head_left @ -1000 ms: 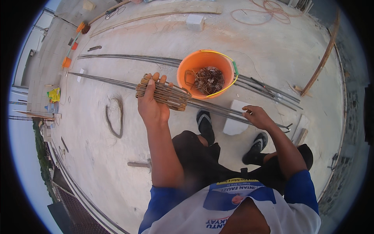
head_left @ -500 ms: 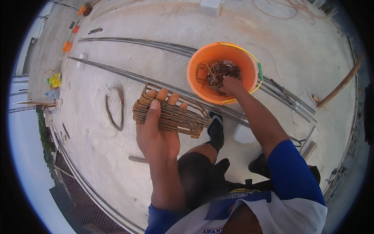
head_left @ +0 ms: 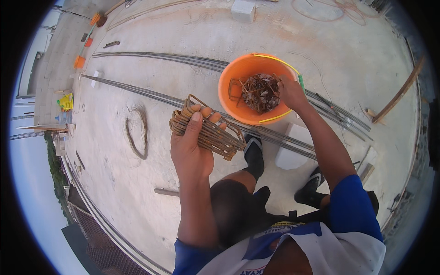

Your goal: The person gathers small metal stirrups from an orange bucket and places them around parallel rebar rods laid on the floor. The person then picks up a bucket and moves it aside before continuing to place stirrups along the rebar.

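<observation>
My left hand [head_left: 191,153] grips a stack of rusty rebar stirrups [head_left: 213,133], bent into rectangles, with the thumb across the top and the fingers through the loops. To the right stands an orange bucket [head_left: 225,89] with a yellow wire handle and green grip. Inside it lie a rectangular stirrup and a heap of rusty metal scraps and bits [head_left: 260,94]. At the bucket's right inner side, my right hand [head_left: 292,93] has its fingers closed beside the heap. What they pinch, if anything, is hard to make out.
Long steel bars [head_left: 158,95] run across the concrete floor, passing the bucket. A coil of thin wire [head_left: 136,137] lies left of the stirrups. White blocks rest near my feet [head_left: 293,145] and at the far side [head_left: 244,11]. A curved wooden piece [head_left: 401,94] is at right.
My right hand has moved from the middle of the scrap heap to the bucket's right side. My left hand, with the stirrups, has shifted slightly right.
</observation>
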`<move>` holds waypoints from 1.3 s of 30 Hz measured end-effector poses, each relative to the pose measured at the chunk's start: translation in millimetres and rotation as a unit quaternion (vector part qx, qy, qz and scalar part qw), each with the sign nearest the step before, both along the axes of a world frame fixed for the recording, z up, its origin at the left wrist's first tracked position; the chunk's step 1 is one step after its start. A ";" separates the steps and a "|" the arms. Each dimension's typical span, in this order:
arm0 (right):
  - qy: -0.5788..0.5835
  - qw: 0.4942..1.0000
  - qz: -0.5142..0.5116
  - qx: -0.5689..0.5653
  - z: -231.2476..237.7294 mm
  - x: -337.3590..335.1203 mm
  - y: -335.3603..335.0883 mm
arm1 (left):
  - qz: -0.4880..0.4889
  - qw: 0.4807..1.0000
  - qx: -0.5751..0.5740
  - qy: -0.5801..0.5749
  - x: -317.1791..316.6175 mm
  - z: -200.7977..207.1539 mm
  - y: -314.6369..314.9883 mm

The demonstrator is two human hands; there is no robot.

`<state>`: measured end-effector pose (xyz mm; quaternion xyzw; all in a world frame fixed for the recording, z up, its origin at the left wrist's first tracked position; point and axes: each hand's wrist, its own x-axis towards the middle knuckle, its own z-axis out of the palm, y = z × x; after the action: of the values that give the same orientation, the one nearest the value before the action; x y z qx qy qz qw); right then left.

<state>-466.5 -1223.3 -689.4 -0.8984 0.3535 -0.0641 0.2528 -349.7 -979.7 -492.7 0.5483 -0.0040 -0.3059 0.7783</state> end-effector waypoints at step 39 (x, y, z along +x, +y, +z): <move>-0.594 0.612 -0.163 0.495 180.1 -169.4 105.2 | -0.362 0.915 -0.167 0.067 -37.0 2.7 -14.5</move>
<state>-636.0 -1118.0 -509.3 -0.3293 0.2447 -0.4393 0.7992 -386.7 -994.3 -490.0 0.3494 -0.2006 -0.5976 0.6932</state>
